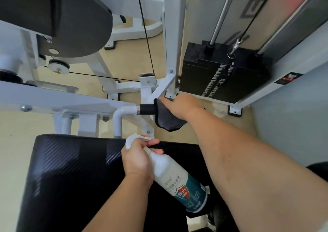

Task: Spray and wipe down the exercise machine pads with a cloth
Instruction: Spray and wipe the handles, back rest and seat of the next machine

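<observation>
My left hand [137,158] grips the neck and trigger of a white spray bottle [179,182] with a teal label, held tilted over the black seat pad [71,175]. My right hand [181,105] holds a dark grey cloth [166,120] wrapped over the end of the black handle grip [146,109] on a white curved bar. Part of the cloth hangs below the grip. A second black pad [74,18] sits at the upper left.
The white machine frame [53,96] crosses the left side with pulleys and a black cable [144,29]. A black weight stack [223,75] with chrome guide rods stands at the right. A grey wall panel [292,116] is further right. The floor is beige.
</observation>
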